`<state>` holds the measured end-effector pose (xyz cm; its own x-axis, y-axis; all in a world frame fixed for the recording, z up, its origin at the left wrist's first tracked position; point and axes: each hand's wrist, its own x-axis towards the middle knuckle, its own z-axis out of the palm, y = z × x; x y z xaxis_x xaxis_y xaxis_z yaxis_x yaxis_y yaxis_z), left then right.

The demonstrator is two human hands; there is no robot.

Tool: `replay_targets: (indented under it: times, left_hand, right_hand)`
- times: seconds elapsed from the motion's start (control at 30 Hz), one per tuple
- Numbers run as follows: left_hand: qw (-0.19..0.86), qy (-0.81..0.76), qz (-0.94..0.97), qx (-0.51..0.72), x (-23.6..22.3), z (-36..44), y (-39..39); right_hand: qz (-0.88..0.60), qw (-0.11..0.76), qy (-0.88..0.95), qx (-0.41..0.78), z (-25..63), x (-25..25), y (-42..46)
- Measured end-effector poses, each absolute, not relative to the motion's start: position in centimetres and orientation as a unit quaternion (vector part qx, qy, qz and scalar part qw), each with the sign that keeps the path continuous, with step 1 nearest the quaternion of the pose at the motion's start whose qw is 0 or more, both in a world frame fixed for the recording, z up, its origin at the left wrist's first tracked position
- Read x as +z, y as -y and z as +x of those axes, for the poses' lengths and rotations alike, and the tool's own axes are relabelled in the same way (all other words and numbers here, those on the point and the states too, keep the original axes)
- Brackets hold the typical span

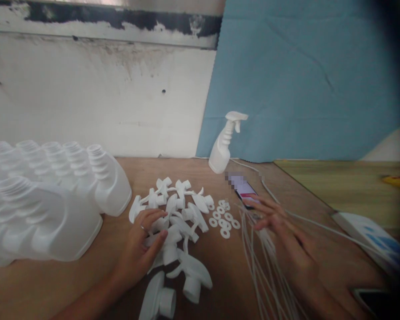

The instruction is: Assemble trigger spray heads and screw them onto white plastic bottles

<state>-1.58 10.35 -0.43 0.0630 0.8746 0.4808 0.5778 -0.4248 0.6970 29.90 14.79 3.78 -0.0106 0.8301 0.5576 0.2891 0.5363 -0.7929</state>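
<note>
My left hand [143,244] rests on a pile of white spray-trigger heads [176,222] in the middle of the wooden table, fingers curled around one of them; a ring shows on one finger. My right hand [280,226] lies with fingers stretched out over a bundle of thin white dip tubes [263,266], fingertips near a phone [245,191] with a lit screen. Several small white washers [223,218] lie between the pile and the tubes.
Several empty white bottles [53,195] lie on their sides at the left. An assembled spray bottle [225,142] stands at the back against a blue sheet. A white cable [306,218] runs rightwards. A white-and-blue box [370,240] sits at right.
</note>
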Motion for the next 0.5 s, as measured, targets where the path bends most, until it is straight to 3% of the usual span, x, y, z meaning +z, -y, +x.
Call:
replay_targets:
  times: [0.1, 0.17, 0.3, 0.5]
  left_hand:
    - [0.173, -0.511, 0.702, 0.464, -0.5, -1.6, -10.3]
    - [0.184, -0.516, 0.698, 0.461, -0.6, -1.7, -10.2]
    - [0.188, -0.522, 0.693, 0.461, -0.7, -1.9, -10.3]
    - [0.180, -0.516, 0.691, 0.473, -0.5, -1.9, -10.0]
  right_hand:
    - [-0.452, 0.573, 0.660, 0.181, 30.7, 5.7, -17.4]
    - [-0.527, 0.516, 0.658, 0.154, 30.9, 7.2, -20.0]
    - [-0.545, 0.533, 0.637, 0.111, 30.2, 9.7, -27.3]
    - [-0.553, 0.522, 0.621, 0.190, 27.6, 11.3, -37.0]
